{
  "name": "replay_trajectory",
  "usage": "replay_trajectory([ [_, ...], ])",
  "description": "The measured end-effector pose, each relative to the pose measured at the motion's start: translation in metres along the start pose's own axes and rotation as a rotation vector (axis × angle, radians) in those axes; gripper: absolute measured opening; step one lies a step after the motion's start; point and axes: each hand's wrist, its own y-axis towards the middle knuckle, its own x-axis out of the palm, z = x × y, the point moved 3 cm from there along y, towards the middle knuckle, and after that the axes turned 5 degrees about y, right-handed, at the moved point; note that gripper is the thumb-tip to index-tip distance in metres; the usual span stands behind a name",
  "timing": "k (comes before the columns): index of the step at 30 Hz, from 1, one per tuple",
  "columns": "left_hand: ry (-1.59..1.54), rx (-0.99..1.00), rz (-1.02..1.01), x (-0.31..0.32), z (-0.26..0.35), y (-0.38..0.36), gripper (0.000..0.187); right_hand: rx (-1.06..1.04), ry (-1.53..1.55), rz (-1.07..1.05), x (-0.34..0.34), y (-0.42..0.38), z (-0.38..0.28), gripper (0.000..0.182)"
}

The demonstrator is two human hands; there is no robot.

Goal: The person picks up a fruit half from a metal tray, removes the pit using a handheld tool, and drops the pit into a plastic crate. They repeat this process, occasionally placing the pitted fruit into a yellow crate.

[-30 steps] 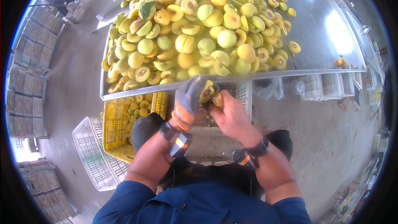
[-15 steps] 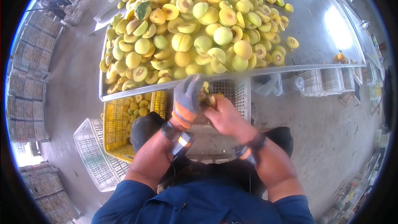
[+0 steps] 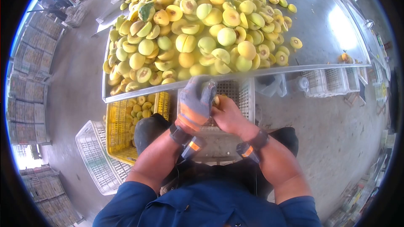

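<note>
My left hand (image 3: 195,104), in a grey and orange glove, is closed just below the front edge of a metal table (image 3: 235,76). My bare right hand (image 3: 231,115) meets it from the right, fingers curled in. Between the two hands shows a small yellow-brown piece (image 3: 216,100), mostly covered by fingers; I cannot tell what it is. Just beyond the hands lies a big heap of yellow peaches (image 3: 185,43), many halved with brown pits or hollows showing. A white perforated crate (image 3: 248,101) stands below the hands.
A yellow crate (image 3: 120,143) holding peach pieces (image 3: 139,108) stands by my left knee, with a white crate (image 3: 99,159) beside it. More white crates (image 3: 326,82) and a plastic bag (image 3: 273,85) are under the table at right. Stacked crates (image 3: 29,88) line the far left.
My left hand has turned and moved slightly right, its fingers now covering the yellow piece that showed beside them. My right hand has shifted a little, staying close against it.
</note>
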Motion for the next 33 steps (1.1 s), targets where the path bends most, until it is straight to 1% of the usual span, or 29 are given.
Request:
replay_trajectory([
  [2, -0.015, 0.025, -0.015, 0.001, -0.006, 0.002, 0.026, -0.050, 0.044, 0.009, -0.002, 0.002, 0.003, 0.026],
  [4, -0.006, 0.029, -0.045, -0.002, -0.005, -0.001, 0.027, 0.139, 0.148, -0.064, -0.002, -0.003, -0.011, 0.025],
  [6, 0.013, 0.032, -0.064, -0.003, 0.006, 0.003, 0.027, 0.340, 0.151, -0.144, -0.005, -0.006, -0.020, 0.022],
  [8, 0.053, 0.110, -0.108, -0.006, 0.012, 0.005, 0.027, 0.460, 0.193, -0.206, -0.007, -0.009, -0.015, 0.023],
  [9, 0.072, 0.149, -0.130, -0.006, 0.014, 0.006, 0.027, 0.473, 0.252, -0.226, -0.008, -0.010, -0.009, 0.023],
  [11, -0.092, 0.041, -0.156, -0.005, 0.011, 0.007, 0.027, 0.366, 0.216, -0.204, -0.009, -0.010, -0.006, 0.024],
  [12, -0.173, -0.012, -0.166, -0.005, 0.009, 0.008, 0.026, 0.245, 0.120, -0.165, -0.009, -0.008, -0.010, 0.024],
  [15, -0.027, 0.060, 0.078, 0.004, 0.005, 0.003, 0.027, -0.197, -0.108, 0.003, 0.000, 0.004, -0.001, 0.025],
  [17, 0.039, 0.059, 0.144, 0.004, -0.001, 0.004, 0.020, -0.247, -0.141, 0.013, 0.000, 0.003, 0.012, 0.026],
  [18, 0.072, 0.057, 0.183, 0.002, -0.003, 0.005, 0.021, -0.142, -0.109, -0.050, -0.002, -0.002, -0.001, 0.026],
  [20, 0.320, 0.249, 0.133, -0.007, 0.009, 0.012, 0.022, 0.123, 0.117, -0.170, -0.001, -0.007, -0.008, 0.024],
  [21, 0.443, 0.347, 0.104, -0.009, 0.014, 0.014, 0.022, 0.285, 0.312, -0.225, 0.003, -0.010, -0.006, 0.023],
  [22, 0.144, 0.180, -0.009, -0.006, 0.002, 0.014, 0.021, 0.448, 0.508, -0.278, 0.007, -0.014, -0.003, 0.022],
  [23, -0.150, -0.006, -0.066, -0.003, -0.010, 0.013, 0.020, 0.439, 0.556, -0.296, 0.011, -0.018, -0.005, 0.022],
  [24, -0.198, -0.042, -0.141, -0.005, -0.007, 0.014, 0.018, 0.429, 0.604, -0.314, 0.016, -0.021, -0.007, 0.023],
  [25, -0.080, 0.148, -0.168, -0.011, 0.004, 0.018, 0.018, 0.423, 0.648, -0.337, 0.020, -0.024, -0.009, 0.025],
  [26, 0.029, 0.339, -0.172, -0.016, 0.015, 0.022, 0.020, 0.413, 0.592, -0.383, 0.020, -0.025, -0.012, 0.026],
  [28, -0.413, -0.050, -0.373, -0.012, -0.008, 0.023, 0.020, 0.398, 0.595, -0.347, 0.027, -0.028, -0.015, 0.026],
  [30, -0.435, -0.110, -0.385, -0.010, -0.011, 0.027, 0.020, 0.385, 0.576, -0.330, 0.025, -0.029, -0.018, 0.027],
  [31, -0.238, 0.024, -0.296, -0.012, -0.003, 0.029, 0.020, 0.383, 0.556, -0.333, 0.018, -0.029, -0.020, 0.028],
  [33, 0.004, 0.140, -0.180, -0.022, 0.005, 0.033, 0.021, 0.388, 0.478, -0.315, 0.010, -0.034, -0.020, 0.028],
])
